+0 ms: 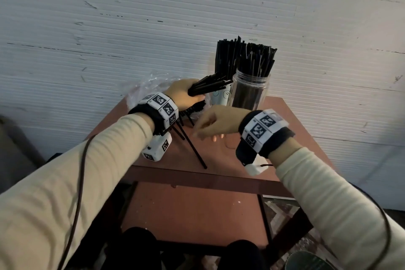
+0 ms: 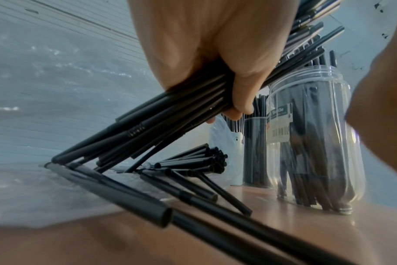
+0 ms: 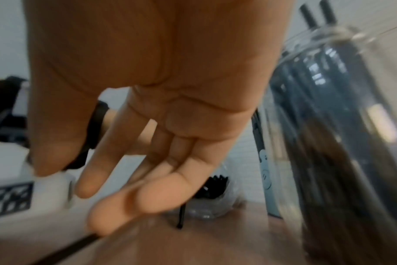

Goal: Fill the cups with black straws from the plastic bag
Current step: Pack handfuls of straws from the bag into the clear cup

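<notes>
My left hand (image 1: 186,94) grips a bundle of black straws (image 1: 210,86), tilted with its upper end toward the cups; the fingers (image 2: 240,100) curl round the bundle (image 2: 161,122). A clear plastic jar (image 1: 249,90) and a pale printed cup (image 1: 220,94) behind it stand packed with upright black straws (image 1: 245,57). The clear plastic bag (image 1: 146,87) lies at the table's back left with loose straws (image 2: 204,159) at its mouth. My right hand (image 1: 210,127) hovers open and empty over the table, fingers (image 3: 147,193) stretched out, just left of the jar (image 3: 342,125).
Several loose straws (image 1: 192,147) lie on the small reddish-brown table (image 1: 285,138), one reaching toward its front edge. A white corrugated wall (image 1: 197,17) stands right behind the table. A lower shelf (image 1: 192,210) sits under the tabletop, with my knees below.
</notes>
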Demonstrator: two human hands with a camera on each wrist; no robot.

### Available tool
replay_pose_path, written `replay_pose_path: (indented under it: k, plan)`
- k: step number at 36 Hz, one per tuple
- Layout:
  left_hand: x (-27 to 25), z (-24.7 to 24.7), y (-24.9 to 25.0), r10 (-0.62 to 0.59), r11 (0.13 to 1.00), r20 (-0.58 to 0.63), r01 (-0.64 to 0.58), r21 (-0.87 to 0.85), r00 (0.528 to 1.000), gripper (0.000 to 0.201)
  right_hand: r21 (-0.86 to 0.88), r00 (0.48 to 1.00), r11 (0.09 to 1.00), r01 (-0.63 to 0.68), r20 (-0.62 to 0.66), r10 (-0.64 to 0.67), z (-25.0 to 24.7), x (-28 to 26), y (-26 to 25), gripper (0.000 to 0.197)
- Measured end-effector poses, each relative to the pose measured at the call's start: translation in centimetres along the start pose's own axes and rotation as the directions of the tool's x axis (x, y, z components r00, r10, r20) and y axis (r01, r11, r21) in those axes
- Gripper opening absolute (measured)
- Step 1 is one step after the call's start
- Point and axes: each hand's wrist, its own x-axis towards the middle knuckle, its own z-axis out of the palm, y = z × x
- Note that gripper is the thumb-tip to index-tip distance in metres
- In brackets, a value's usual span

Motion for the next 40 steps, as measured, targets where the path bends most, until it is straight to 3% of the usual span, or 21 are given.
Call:
replay_pose_path:
  k: [4, 9, 11, 14, 18, 21, 25, 32, 40]
  plan:
    - [0.0, -0.1, 0.1, 0.009, 1.0, 0.006, -0.009, 0.023, 1.0, 0.025, -0.041, 0.983, 0.998, -0.054, 0.176, 0.061, 1.3, 1.6, -0.8, 0.021]
    - [-0.3, -0.4, 0.3, 0.022, 0.999, 0.031, -0.023, 0.042, 0.999, 0.019, -0.155, 0.969, 0.985, -0.073, 0.222, 0.107, 2.2, 2.5, -1.2, 0.011]
    - [-0.5, -0.4, 0.4, 0.024, 0.999, 0.04, -0.026, 0.044, 0.999, 0.02, -0.183, 0.977, 0.98, -0.081, 0.178, 0.114, 1.9, 2.2, -1.2, 0.01]
    - [-0.7, -0.4, 0.4, 0.035, 0.997, 0.045, -0.038, 0.063, 0.998, 0.015, -0.27, 0.998, 0.961, -0.064, 0.006, 0.068, 0.5, 1.0, -1.2, 0.016]
    - [-0.7, -0.3, 0.2, 0.048, 0.996, 0.04, -0.051, 0.072, 0.998, 0.009, -0.246, 0.967, 0.967, -0.07, -0.253, 0.006, -1.6, -0.9, -0.6, 0.018]
    - [-0.9, -0.4, 0.4, 0.041, 0.996, 0.009, -0.041, 0.08, 0.999, 0.012, -0.205, 0.903, 0.977, -0.064, -0.428, -0.03, -2.8, -2.0, 0.0, 0.021]
    - [-0.8, -0.9, 0.8, 0.064, 0.998, -0.006, -0.064, 0.023, 0.998, 0.018, -0.144, 0.754, 0.989, -0.034, -0.654, -0.069, -4.7, -3.2, 0.2, 0.018]
    - [-1.3, -2.1, 3.4, 0.118, 0.963, -0.072, -0.132, -0.236, 0.99, 0.011, -0.067, 0.494, 0.984, 0.162, -0.858, -0.14, -7.4, -5.0, -1.8, 0.019]
    - [-1.4, -2.4, 6.3, 0.242, 0.873, 0.002, -0.216, -0.437, 0.97, 0.014, -0.066, 0.426, 0.954, 0.293, -0.884, -0.192, -8.0, -5.3, -4.2, 0.03]
